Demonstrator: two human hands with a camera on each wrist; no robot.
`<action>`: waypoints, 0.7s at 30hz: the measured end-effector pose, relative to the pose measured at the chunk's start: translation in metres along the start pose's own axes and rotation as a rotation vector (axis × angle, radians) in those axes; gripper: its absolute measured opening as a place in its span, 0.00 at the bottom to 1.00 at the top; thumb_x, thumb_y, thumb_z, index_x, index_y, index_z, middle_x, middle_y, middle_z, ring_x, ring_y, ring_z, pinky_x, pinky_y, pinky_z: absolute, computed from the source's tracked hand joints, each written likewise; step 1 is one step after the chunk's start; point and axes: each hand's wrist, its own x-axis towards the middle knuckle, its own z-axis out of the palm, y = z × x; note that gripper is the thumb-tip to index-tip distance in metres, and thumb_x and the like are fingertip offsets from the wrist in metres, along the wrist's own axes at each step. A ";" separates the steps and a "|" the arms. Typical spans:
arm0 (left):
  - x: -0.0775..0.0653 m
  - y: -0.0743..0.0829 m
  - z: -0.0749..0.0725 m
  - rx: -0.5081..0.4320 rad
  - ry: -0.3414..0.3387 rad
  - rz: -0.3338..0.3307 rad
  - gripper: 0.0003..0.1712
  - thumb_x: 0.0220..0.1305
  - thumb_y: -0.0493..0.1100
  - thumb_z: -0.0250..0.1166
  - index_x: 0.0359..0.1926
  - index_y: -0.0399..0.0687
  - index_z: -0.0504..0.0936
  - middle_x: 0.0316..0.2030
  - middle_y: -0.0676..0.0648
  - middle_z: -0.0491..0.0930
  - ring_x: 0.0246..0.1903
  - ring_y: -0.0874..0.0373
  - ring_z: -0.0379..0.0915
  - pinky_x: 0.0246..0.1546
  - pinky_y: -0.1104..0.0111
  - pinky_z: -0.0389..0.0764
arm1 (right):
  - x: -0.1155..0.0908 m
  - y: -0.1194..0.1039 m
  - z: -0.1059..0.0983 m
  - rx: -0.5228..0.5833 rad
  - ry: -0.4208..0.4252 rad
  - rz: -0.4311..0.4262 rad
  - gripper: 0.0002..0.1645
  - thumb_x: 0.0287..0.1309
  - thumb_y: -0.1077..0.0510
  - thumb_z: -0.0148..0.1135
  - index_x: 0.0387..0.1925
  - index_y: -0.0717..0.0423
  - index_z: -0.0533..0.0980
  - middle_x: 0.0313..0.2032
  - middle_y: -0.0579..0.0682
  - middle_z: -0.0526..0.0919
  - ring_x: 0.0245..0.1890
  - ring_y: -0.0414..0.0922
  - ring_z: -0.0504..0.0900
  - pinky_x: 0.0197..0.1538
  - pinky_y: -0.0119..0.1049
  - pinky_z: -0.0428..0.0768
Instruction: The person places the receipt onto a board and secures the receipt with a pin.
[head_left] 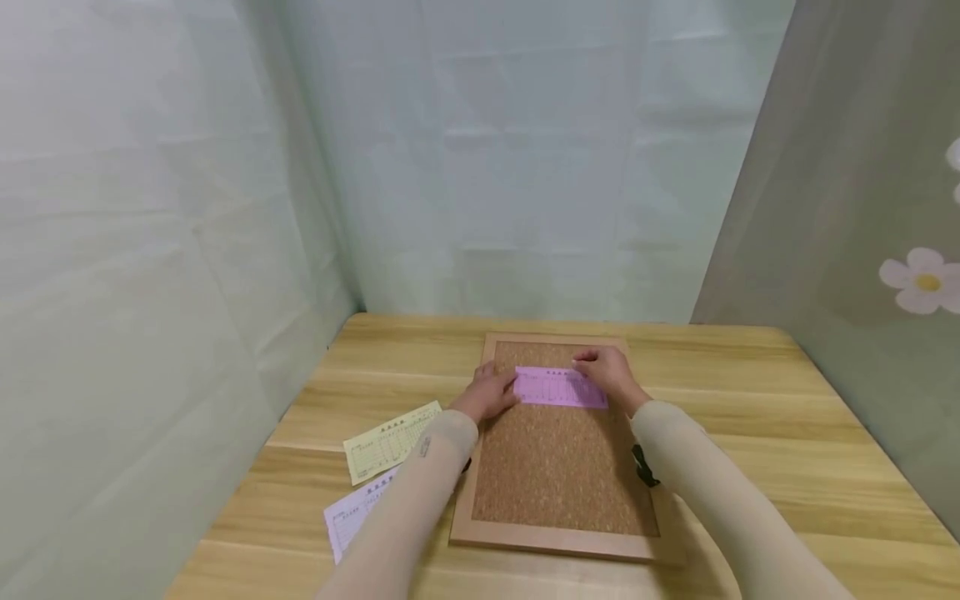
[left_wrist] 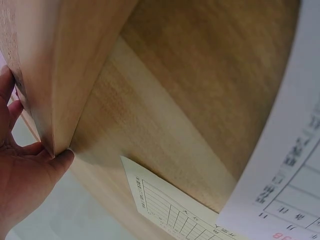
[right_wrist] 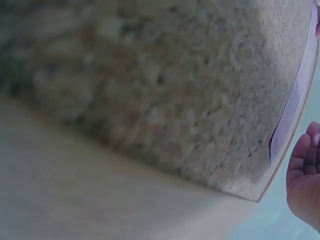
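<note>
A pink form slip (head_left: 555, 389) lies across the upper part of a wood-framed corkboard (head_left: 558, 467). My left hand (head_left: 491, 392) rests at the slip's left end and the board's left frame. In the left wrist view, the left thumb (left_wrist: 64, 159) touches the frame's outer edge, with the other fingers over its top. Above the slip's upper right part, my right hand (head_left: 606, 371) has curled fingers. A small whitish thing (head_left: 575, 362) shows at its fingertips, too small to identify. In the right wrist view, the right hand (right_wrist: 306, 175) partly hides its fingertips.
A yellow form slip (head_left: 390, 442) and a pale lilac one (head_left: 352, 517) lie on the wooden table (head_left: 285, 483) left of the board, partly behind the left sleeve. Pale cloth hangs behind and on both sides; a dark strap (head_left: 643, 467) shows at the right forearm.
</note>
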 end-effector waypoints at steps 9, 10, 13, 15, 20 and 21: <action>-0.007 0.002 0.000 -0.001 -0.006 0.019 0.31 0.75 0.49 0.56 0.74 0.47 0.64 0.75 0.32 0.48 0.75 0.39 0.39 0.68 0.47 0.56 | -0.002 -0.003 0.009 0.003 -0.014 0.007 0.12 0.66 0.60 0.63 0.46 0.62 0.83 0.45 0.57 0.85 0.41 0.47 0.78 0.44 0.40 0.76; -0.008 0.002 0.000 0.000 -0.007 0.021 0.31 0.75 0.49 0.56 0.74 0.47 0.64 0.75 0.32 0.48 0.75 0.39 0.39 0.69 0.47 0.55 | -0.002 -0.004 0.010 -0.002 -0.013 0.007 0.12 0.66 0.59 0.63 0.46 0.62 0.83 0.45 0.56 0.85 0.41 0.47 0.78 0.44 0.40 0.76; -0.008 0.003 0.001 0.015 -0.008 0.023 0.31 0.75 0.50 0.56 0.74 0.47 0.64 0.75 0.32 0.48 0.75 0.39 0.39 0.69 0.48 0.56 | -0.004 -0.005 0.011 -0.017 -0.017 0.005 0.12 0.65 0.58 0.64 0.46 0.61 0.84 0.45 0.56 0.85 0.41 0.47 0.78 0.46 0.42 0.75; -0.008 0.003 0.002 0.024 -0.009 0.020 0.31 0.75 0.50 0.56 0.74 0.48 0.64 0.75 0.32 0.48 0.75 0.39 0.39 0.69 0.48 0.56 | -0.006 -0.005 0.012 -0.023 -0.024 0.011 0.12 0.66 0.58 0.63 0.47 0.61 0.83 0.46 0.55 0.85 0.42 0.47 0.78 0.47 0.43 0.75; -0.007 0.004 0.005 0.041 -0.006 0.023 0.31 0.74 0.50 0.57 0.73 0.47 0.65 0.74 0.32 0.49 0.75 0.39 0.40 0.69 0.49 0.57 | -0.007 -0.005 0.013 -0.032 -0.045 0.032 0.13 0.67 0.58 0.62 0.48 0.61 0.82 0.46 0.55 0.84 0.43 0.48 0.77 0.47 0.43 0.75; -0.007 0.004 0.005 0.042 -0.005 0.026 0.31 0.74 0.50 0.57 0.73 0.47 0.65 0.74 0.31 0.49 0.75 0.39 0.40 0.69 0.49 0.57 | -0.007 -0.005 0.013 -0.034 -0.047 0.036 0.13 0.67 0.57 0.62 0.48 0.61 0.82 0.46 0.55 0.84 0.43 0.48 0.77 0.47 0.42 0.75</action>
